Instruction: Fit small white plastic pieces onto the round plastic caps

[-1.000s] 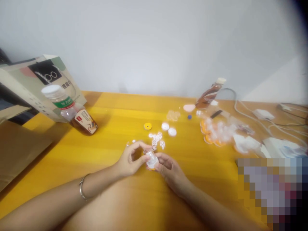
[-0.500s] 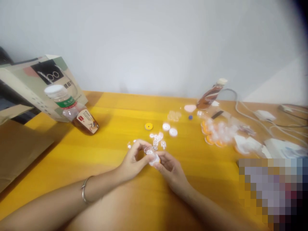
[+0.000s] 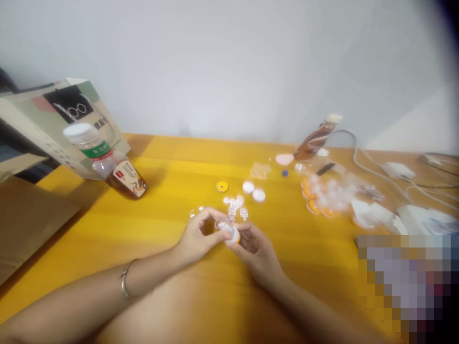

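Above the middle of the table, my left hand (image 3: 202, 236) and my right hand (image 3: 256, 248) both grip a small white and clear plastic piece with an orange edge (image 3: 228, 230). My left thumb presses on its face, and my right fingers pinch its lower right side. Its exact kind is too blurred to tell. Just beyond my fingertips lie several small white cut-out pieces (image 3: 234, 206). Two white discs (image 3: 248, 187) and a yellow disc with a centre hole (image 3: 222, 186) sit farther back. Tiny white bits (image 3: 201, 209) lie beside my left hand.
At left stand a tea bottle (image 3: 107, 160), a paper bag (image 3: 68, 124) and a cardboard box (image 3: 32, 220). Toward the right are another brown-drink bottle (image 3: 315, 138), a pile of clear and orange parts (image 3: 328, 196), a blue cap (image 3: 285, 173), white cables (image 3: 376, 167) and a pixelated area.
Both hands stay on the small piece, which appears slightly turned, with more of its orange edge showing. The camera view has shifted a little.
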`<action>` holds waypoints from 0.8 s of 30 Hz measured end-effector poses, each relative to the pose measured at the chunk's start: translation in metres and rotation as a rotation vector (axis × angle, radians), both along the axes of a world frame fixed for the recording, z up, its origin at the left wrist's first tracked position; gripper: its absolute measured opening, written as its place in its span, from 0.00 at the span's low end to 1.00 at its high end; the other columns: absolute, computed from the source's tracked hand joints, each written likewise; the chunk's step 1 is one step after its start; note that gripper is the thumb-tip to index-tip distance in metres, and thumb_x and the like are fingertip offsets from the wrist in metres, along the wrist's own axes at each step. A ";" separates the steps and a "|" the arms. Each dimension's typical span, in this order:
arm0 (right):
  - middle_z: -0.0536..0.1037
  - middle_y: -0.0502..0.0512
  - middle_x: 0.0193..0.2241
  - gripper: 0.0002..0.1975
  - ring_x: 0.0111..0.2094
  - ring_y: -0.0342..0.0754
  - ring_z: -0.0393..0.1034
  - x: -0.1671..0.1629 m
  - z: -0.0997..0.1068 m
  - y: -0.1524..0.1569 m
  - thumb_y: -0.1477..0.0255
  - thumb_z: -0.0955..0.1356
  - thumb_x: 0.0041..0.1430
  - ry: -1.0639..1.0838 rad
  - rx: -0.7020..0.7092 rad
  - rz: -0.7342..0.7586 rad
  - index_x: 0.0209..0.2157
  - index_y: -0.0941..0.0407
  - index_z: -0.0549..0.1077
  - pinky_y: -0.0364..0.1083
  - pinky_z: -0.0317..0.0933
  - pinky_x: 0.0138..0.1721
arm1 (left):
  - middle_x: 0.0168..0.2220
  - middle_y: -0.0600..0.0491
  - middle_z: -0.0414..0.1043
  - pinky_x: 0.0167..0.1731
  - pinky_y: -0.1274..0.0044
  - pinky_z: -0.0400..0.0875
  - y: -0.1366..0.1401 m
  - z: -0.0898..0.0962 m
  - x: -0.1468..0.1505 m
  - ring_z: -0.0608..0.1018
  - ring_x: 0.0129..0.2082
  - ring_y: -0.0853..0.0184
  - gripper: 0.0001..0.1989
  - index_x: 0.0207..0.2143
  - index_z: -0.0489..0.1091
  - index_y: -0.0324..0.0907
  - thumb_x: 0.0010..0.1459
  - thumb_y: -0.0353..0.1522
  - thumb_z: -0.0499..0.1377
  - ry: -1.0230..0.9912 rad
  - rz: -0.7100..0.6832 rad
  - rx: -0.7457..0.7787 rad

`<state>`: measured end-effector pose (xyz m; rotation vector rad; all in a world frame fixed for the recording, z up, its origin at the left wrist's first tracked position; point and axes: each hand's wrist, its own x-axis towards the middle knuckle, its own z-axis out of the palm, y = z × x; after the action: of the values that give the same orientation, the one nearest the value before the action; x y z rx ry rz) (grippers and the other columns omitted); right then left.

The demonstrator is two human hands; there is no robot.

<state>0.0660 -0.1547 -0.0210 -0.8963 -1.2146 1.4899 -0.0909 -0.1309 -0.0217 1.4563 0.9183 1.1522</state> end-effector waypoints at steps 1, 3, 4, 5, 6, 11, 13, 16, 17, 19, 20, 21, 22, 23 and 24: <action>0.75 0.57 0.44 0.11 0.47 0.50 0.68 0.000 0.000 0.000 0.71 0.71 0.48 -0.004 -0.001 -0.008 0.34 0.54 0.68 0.52 0.60 0.51 | 0.35 0.49 0.72 0.41 0.73 0.66 0.000 0.000 0.000 0.73 0.37 0.65 0.13 0.35 0.67 0.39 0.48 0.34 0.63 0.003 -0.004 0.006; 0.75 0.56 0.43 0.10 0.46 0.50 0.69 0.000 0.000 -0.001 0.71 0.71 0.48 -0.014 -0.013 -0.022 0.34 0.54 0.69 0.51 0.60 0.50 | 0.36 0.49 0.71 0.41 0.73 0.66 0.000 0.001 0.000 0.73 0.38 0.65 0.12 0.36 0.67 0.39 0.49 0.33 0.63 0.009 -0.009 0.013; 0.75 0.56 0.43 0.10 0.46 0.49 0.69 0.001 0.000 -0.001 0.71 0.71 0.47 -0.016 -0.022 -0.029 0.34 0.54 0.69 0.51 0.60 0.50 | 0.36 0.49 0.71 0.41 0.73 0.66 0.000 0.002 0.000 0.73 0.38 0.65 0.12 0.36 0.68 0.39 0.49 0.33 0.62 0.011 -0.011 0.020; 0.75 0.55 0.42 0.10 0.45 0.49 0.69 0.001 0.001 -0.001 0.70 0.71 0.47 -0.015 -0.031 -0.034 0.34 0.54 0.69 0.51 0.60 0.50 | 0.36 0.49 0.71 0.41 0.73 0.66 0.000 0.002 0.000 0.73 0.38 0.64 0.12 0.37 0.68 0.39 0.50 0.33 0.62 0.015 -0.014 0.031; 0.76 0.55 0.42 0.10 0.45 0.49 0.69 0.001 0.002 -0.001 0.70 0.71 0.47 -0.010 -0.041 -0.033 0.34 0.54 0.70 0.51 0.61 0.50 | 0.37 0.48 0.71 0.42 0.73 0.66 0.001 0.004 -0.001 0.72 0.39 0.64 0.12 0.38 0.69 0.39 0.50 0.34 0.62 0.025 -0.019 0.045; 0.77 0.54 0.37 0.10 0.38 0.47 0.71 0.004 0.002 0.002 0.68 0.71 0.48 0.059 -0.128 0.062 0.35 0.55 0.72 0.48 0.62 0.45 | 0.39 0.47 0.69 0.43 0.73 0.64 0.005 0.008 -0.004 0.71 0.40 0.63 0.14 0.41 0.70 0.38 0.54 0.37 0.58 0.056 -0.110 0.037; 0.78 0.54 0.34 0.10 0.35 0.46 0.71 0.004 0.001 0.003 0.67 0.70 0.50 0.151 -0.177 0.128 0.35 0.55 0.73 0.47 0.64 0.41 | 0.40 0.47 0.70 0.41 0.75 0.65 0.007 0.007 -0.006 0.72 0.39 0.64 0.15 0.43 0.69 0.38 0.55 0.37 0.57 -0.003 -0.188 -0.036; 0.77 0.54 0.32 0.10 0.34 0.45 0.71 0.004 -0.001 0.004 0.66 0.69 0.51 0.297 -0.254 0.202 0.35 0.56 0.74 0.45 0.64 0.39 | 0.44 0.47 0.70 0.41 0.75 0.65 0.009 0.001 -0.006 0.72 0.41 0.63 0.17 0.48 0.67 0.41 0.57 0.37 0.55 -0.128 -0.287 -0.130; 0.77 0.54 0.32 0.10 0.34 0.45 0.71 0.004 -0.001 0.004 0.66 0.69 0.51 0.321 -0.273 0.214 0.35 0.56 0.74 0.45 0.63 0.40 | 0.45 0.46 0.69 0.40 0.76 0.65 0.009 -0.001 -0.006 0.72 0.41 0.63 0.18 0.50 0.65 0.42 0.58 0.37 0.54 -0.168 -0.312 -0.154; 0.77 0.54 0.32 0.11 0.35 0.46 0.71 0.004 -0.001 0.005 0.66 0.69 0.52 0.329 -0.276 0.215 0.36 0.56 0.74 0.45 0.63 0.41 | 0.48 0.45 0.67 0.38 0.75 0.66 0.007 -0.003 -0.004 0.72 0.42 0.63 0.20 0.53 0.61 0.44 0.59 0.37 0.53 -0.229 -0.343 -0.184; 0.77 0.54 0.33 0.11 0.35 0.46 0.71 0.004 -0.001 0.005 0.66 0.69 0.52 0.315 -0.261 0.208 0.36 0.56 0.74 0.46 0.63 0.41 | 0.49 0.45 0.66 0.39 0.75 0.66 0.006 -0.003 -0.003 0.71 0.43 0.62 0.21 0.54 0.60 0.44 0.59 0.38 0.52 -0.238 -0.343 -0.182; 0.77 0.54 0.33 0.11 0.35 0.46 0.70 0.004 -0.002 0.006 0.66 0.69 0.52 0.290 -0.239 0.196 0.36 0.55 0.74 0.46 0.62 0.41 | 0.50 0.45 0.65 0.41 0.74 0.65 0.005 -0.002 -0.002 0.71 0.45 0.62 0.21 0.54 0.61 0.44 0.58 0.39 0.53 -0.229 -0.326 -0.161; 0.77 0.53 0.34 0.10 0.35 0.45 0.70 0.004 -0.002 0.006 0.66 0.69 0.51 0.257 -0.213 0.176 0.36 0.55 0.73 0.46 0.62 0.41 | 0.49 0.45 0.65 0.43 0.73 0.64 0.004 -0.001 -0.001 0.70 0.46 0.61 0.22 0.53 0.62 0.43 0.57 0.39 0.54 -0.208 -0.285 -0.120; 0.77 0.53 0.34 0.10 0.35 0.45 0.69 0.003 -0.003 0.006 0.66 0.69 0.51 0.221 -0.190 0.152 0.36 0.54 0.73 0.46 0.61 0.42 | 0.48 0.46 0.66 0.45 0.73 0.63 0.003 0.001 -0.001 0.69 0.46 0.61 0.22 0.51 0.64 0.43 0.55 0.39 0.56 -0.175 -0.228 -0.074; 0.76 0.52 0.35 0.09 0.37 0.45 0.69 0.003 -0.003 0.006 0.67 0.70 0.50 0.189 -0.174 0.123 0.35 0.54 0.72 0.46 0.61 0.42 | 0.46 0.46 0.67 0.45 0.74 0.63 0.003 0.002 0.000 0.69 0.45 0.62 0.21 0.49 0.66 0.42 0.53 0.39 0.58 -0.138 -0.166 -0.034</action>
<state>0.0689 -0.1486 -0.0243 -0.7841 -1.0288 1.7585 -0.0911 -0.1280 -0.0195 1.3796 0.7053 1.0937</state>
